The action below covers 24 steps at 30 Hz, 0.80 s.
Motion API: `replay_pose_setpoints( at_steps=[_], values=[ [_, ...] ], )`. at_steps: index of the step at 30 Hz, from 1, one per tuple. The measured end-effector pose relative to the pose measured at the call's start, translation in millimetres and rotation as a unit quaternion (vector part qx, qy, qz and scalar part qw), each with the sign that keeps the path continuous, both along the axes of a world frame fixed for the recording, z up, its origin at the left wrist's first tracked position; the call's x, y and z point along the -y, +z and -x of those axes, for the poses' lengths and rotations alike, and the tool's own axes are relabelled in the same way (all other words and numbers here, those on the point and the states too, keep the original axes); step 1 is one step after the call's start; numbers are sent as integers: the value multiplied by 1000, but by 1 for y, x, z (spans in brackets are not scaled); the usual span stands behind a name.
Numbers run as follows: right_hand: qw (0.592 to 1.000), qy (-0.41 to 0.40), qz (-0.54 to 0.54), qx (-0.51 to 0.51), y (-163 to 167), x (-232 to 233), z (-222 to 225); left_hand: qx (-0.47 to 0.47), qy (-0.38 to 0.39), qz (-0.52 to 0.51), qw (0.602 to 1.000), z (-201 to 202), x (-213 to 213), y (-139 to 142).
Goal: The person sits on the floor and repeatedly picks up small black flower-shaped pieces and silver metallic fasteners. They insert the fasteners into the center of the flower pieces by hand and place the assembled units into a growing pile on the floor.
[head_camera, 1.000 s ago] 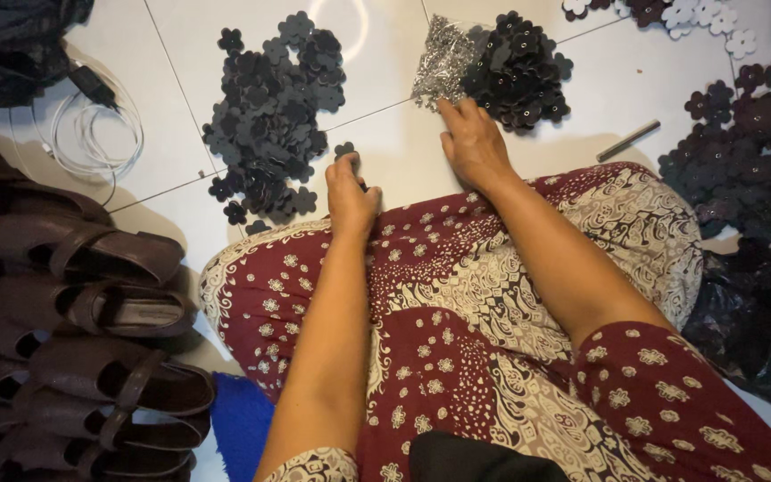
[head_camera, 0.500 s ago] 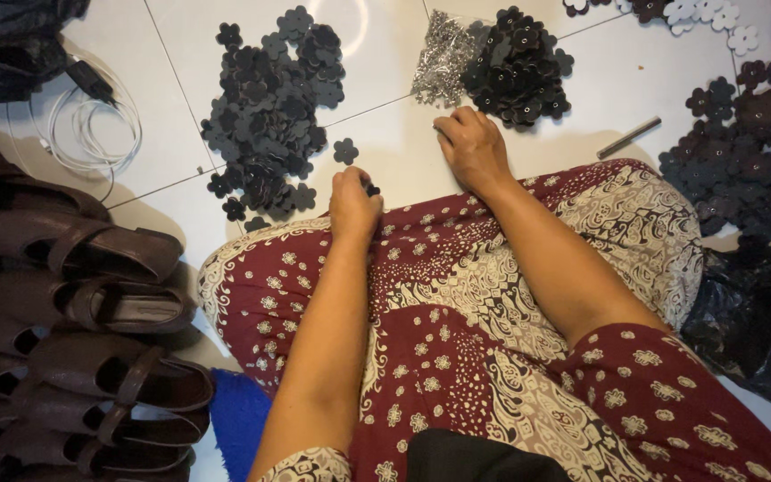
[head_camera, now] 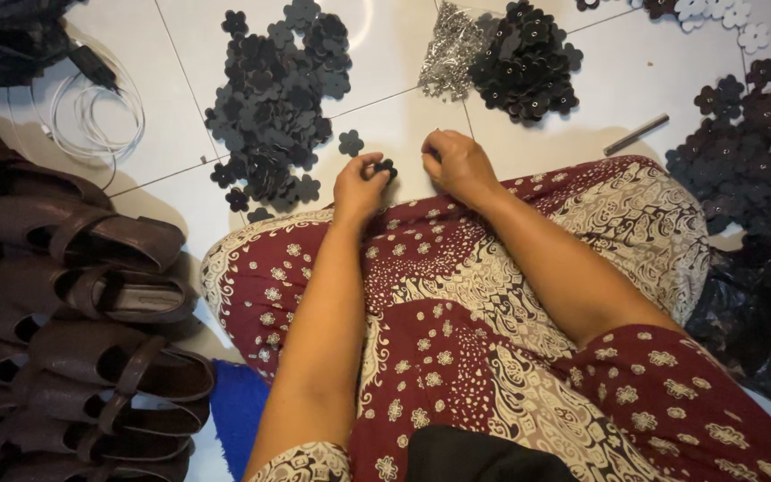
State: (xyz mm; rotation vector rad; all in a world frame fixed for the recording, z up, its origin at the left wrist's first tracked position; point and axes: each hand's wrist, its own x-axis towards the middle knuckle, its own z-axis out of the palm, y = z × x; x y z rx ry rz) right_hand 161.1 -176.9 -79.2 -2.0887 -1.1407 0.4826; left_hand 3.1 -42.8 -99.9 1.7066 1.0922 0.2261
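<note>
White tiled floor [head_camera: 403,54] under everything; patterned maroon cloth [head_camera: 457,303] over the lap, just below both hands. Row of brown sandals [head_camera: 91,295] well off to the left hand's side. Large heap of dark flower-shaped cutouts [head_camera: 274,107] just beyond the left hand; a smaller heap [head_camera: 528,62] beyond the right hand, with a bag of small metal bits [head_camera: 448,54] touching it. Left hand [head_camera: 359,187] pinches a small dark flower piece [head_camera: 387,167] at the fingertips. Right hand [head_camera: 457,165] is curled close beside it; its grip I cannot tell.
</note>
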Motion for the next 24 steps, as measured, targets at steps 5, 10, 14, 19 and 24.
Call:
replay_pose_setpoints(
  at_steps=[5, 10, 14, 19, 24],
  values=[
    [988, -31, 11, -153, 5, -7, 11, 59, 32, 92, 993, -1, -4, -4],
    [980, -30, -25, -195, 6, -7, 11, 53, 23, 126, 990, -4, -1, 3],
    [952, -50, -6, -301, 10, -9, 12, 70, 27, 158, 985, -4, 1, 7],
    [973, -28, -30, -229, 11, -9, 15, 84, 14, 182, 980, -5, 1, 4],
    [991, 25, -84, -99, 6, -8, 17, 135, 11, 256, 957, -7, 2, 1]
  ],
)
